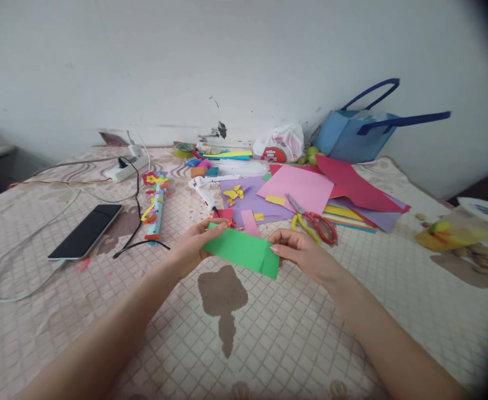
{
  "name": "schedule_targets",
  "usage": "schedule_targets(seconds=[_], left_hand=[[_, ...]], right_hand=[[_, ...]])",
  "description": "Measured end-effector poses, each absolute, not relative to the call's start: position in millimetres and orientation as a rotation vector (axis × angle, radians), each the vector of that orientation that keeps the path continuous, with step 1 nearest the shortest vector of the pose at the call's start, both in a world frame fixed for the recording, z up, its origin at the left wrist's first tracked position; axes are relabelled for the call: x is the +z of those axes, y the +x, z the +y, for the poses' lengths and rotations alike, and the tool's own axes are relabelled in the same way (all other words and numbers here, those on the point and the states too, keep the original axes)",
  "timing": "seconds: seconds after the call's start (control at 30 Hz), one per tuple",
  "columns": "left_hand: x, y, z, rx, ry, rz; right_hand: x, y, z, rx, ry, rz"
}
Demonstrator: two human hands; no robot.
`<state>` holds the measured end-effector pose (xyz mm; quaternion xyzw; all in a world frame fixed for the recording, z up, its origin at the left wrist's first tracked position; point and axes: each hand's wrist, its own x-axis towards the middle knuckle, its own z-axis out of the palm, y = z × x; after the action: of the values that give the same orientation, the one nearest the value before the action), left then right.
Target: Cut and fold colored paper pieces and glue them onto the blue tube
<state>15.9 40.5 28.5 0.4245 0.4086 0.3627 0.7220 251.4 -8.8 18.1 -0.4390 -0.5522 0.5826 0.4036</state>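
Note:
A green strip of paper (244,250) is stretched between both hands above the table, its right end tilted lower. My left hand (196,239) pinches the left end, thumb on top. My right hand (296,250) grips the right end between thumb and fingers, near a faint crease. Just beyond the strip lie a pink paper strip (250,223), small red paper pieces (226,214) and a white hot glue gun (203,194). Scissors (304,214) with yellow and red handles rest beyond my right hand, partly on pink paper (300,186).
Colored sheets (360,189) are piled at the back right, before a blue bag (347,136). On the left are a phone (86,232) with a cable, a power strip (127,168) and a light-blue decorated stick (156,211). A plastic bag (464,225) lies far right.

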Motion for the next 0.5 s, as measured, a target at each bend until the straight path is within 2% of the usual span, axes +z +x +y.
schedule_targets(seconds=[0.3, 0.5], left_hand=[[30, 1, 51, 0.53, 1.669, 0.938], [39, 7, 46, 0.519, 1.779, 0.857]], right_hand=[[15, 244, -11, 1.595, -1.093, -1.503], [17, 237, -12, 1.727, -1.022, -1.545]])
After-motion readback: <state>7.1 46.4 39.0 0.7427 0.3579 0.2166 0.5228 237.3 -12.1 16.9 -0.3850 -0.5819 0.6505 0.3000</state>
